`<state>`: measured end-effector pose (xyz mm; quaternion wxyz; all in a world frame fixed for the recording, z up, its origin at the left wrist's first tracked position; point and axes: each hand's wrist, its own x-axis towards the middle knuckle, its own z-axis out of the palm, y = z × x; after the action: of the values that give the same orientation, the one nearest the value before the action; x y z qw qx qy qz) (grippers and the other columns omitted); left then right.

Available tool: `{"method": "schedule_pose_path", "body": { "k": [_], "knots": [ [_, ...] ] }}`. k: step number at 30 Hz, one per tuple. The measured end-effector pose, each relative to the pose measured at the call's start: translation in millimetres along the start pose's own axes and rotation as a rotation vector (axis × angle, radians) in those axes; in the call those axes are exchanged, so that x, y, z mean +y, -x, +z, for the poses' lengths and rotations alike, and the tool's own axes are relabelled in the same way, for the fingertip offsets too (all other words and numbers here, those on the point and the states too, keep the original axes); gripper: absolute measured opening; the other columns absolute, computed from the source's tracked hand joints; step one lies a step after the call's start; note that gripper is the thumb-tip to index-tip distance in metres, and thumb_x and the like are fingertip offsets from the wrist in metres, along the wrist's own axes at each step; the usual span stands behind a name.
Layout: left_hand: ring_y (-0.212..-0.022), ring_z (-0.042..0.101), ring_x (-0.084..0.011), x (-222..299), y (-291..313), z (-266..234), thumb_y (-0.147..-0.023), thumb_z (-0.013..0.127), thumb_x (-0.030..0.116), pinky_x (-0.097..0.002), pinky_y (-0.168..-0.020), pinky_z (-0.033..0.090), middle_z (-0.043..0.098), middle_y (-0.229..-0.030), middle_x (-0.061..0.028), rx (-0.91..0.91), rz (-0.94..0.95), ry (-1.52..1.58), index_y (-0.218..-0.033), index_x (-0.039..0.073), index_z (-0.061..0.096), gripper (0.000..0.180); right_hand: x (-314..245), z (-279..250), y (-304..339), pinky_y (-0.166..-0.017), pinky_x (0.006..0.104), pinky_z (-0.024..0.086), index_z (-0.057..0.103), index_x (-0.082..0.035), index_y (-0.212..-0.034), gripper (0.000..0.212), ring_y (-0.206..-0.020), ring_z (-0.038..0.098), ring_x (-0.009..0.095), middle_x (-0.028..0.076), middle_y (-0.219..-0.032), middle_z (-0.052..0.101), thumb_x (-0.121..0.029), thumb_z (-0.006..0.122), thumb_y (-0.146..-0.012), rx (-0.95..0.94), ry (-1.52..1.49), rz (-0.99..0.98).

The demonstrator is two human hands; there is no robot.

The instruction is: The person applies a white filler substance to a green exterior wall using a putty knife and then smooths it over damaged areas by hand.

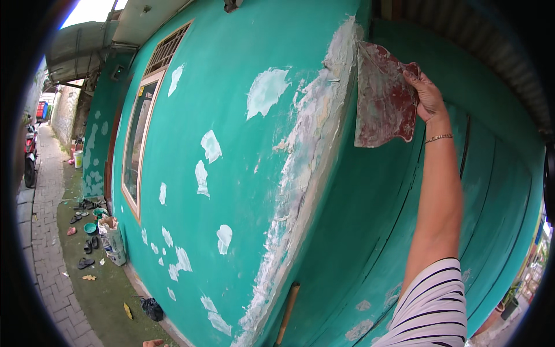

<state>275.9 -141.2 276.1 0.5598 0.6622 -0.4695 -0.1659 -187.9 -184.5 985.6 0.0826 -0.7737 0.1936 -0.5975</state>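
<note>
Gripping w/ R hand, smeared curvy-edged maroon sheet, rough wht plaster

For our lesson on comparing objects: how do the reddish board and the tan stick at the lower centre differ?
The board is broad and flat; the stick is long and narrow. The board is smeared with pale paste; the stick shows no obvious smears. The board is held up in the right hand; no hand touches the stick. Both show against the green wall.
</note>
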Motion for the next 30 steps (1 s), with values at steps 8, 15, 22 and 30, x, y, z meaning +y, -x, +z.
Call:
{"method": "schedule_pose_path", "body": {
  "k": [8,15,22,30],
  "knots": [
    [-0.083,0.056,-0.0259,7.3,0.8,-9.0,-0.078,0.071,0.014,-0.0358,-0.075,0.047,0.058,-0.094,-0.0135,0.033,0.011,-0.049,-0.097,0.002,0.066,0.023,61.2,1.5,-14.4,-0.091,0.0361,0.048,0.056,-0.007,-0.114,0.033,-0.102,0.058,0.019,0.005,-0.110,0.062,-0.010,0.069,-0.084,0.091,-0.282,0.091],
    [-0.082,0.056,-0.0259,6.0,9.0,-11.1,-0.077,0.071,0.014,-0.0358,-0.075,0.046,0.058,-0.093,-0.0129,0.042,-0.027,-0.024,-0.097,0.003,0.066,0.023,135.9,-10.1,-33.2,-0.098,0.0387,0.044,0.054,-0.004,-0.122,0.035,-0.110,0.055,0.023,0.007,-0.118,0.059,-0.006,0.062,-0.088,0.307,-0.182,0.155],
    [-0.084,0.056,-0.0252,-7.7,8.1,-22.0,-0.078,0.071,0.014,-0.0350,-0.074,0.047,0.058,-0.094,-0.0129,0.065,-0.022,-0.070,-0.097,0.003,0.066,0.023,134.8,-49.9,39.0,-0.095,0.0388,0.046,0.055,-0.005,-0.120,0.033,-0.109,0.057,0.023,0.008,-0.118,0.059,-0.005,0.060,-0.087,0.389,-0.303,0.101],
    [-0.085,0.056,-0.0265,-3.9,-6.8,-21.9,-0.078,0.071,0.014,-0.0353,-0.075,0.047,0.058,-0.096,-0.0137,0.054,-0.079,0.003,-0.097,0.003,0.066,0.023,-20.1,32.9,73.0,-0.079,0.0280,0.050,0.063,-0.003,-0.108,0.020,-0.090,0.061,0.012,0.004,-0.104,0.065,-0.009,0.062,-0.088,0.556,0.579,-0.588]
  ]
}}
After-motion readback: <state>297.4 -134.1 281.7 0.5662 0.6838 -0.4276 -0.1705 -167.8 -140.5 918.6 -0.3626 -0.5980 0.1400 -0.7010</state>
